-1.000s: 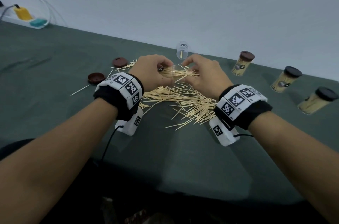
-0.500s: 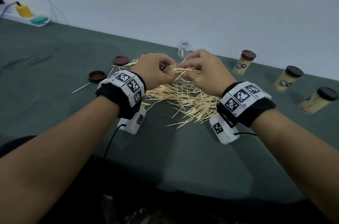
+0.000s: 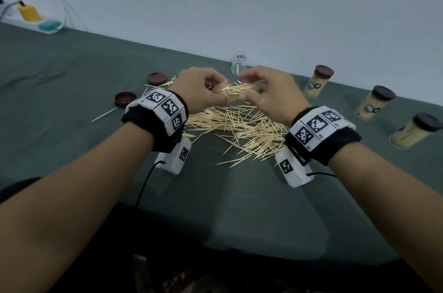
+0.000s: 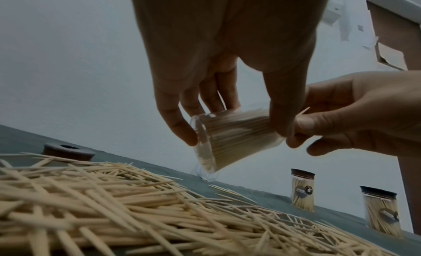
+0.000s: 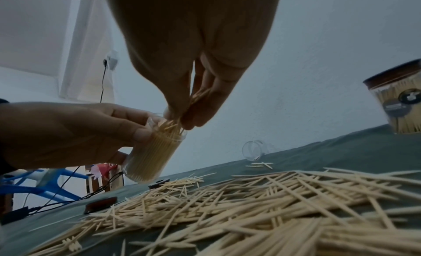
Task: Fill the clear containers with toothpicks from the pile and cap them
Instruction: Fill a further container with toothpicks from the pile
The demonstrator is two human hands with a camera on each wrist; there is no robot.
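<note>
My left hand (image 3: 199, 91) grips a clear container (image 4: 230, 141) nearly full of toothpicks, tilted with its mouth toward my right hand; the same container (image 5: 152, 155) shows in the right wrist view. My right hand (image 3: 266, 93) pinches a small bunch of toothpicks (image 5: 180, 119) at the container's mouth. Both hands hover above the loose toothpick pile (image 3: 242, 129) on the green table (image 3: 72, 91). Two brown caps (image 3: 157, 78) (image 3: 125, 99) lie left of the pile. Another clear container (image 3: 239, 65) with few toothpicks lies on its side behind the hands.
Three filled, capped containers (image 3: 317, 83) (image 3: 374, 104) (image 3: 414, 131) stand in a row at the right. A power strip with plugs (image 3: 31, 19) sits at the far left by the wall. A stray toothpick (image 3: 105, 115) lies left of the pile.
Both hands have risen slightly over the pile and stayed together. The right hand keeps feeding toothpicks into the container held by the left hand.
</note>
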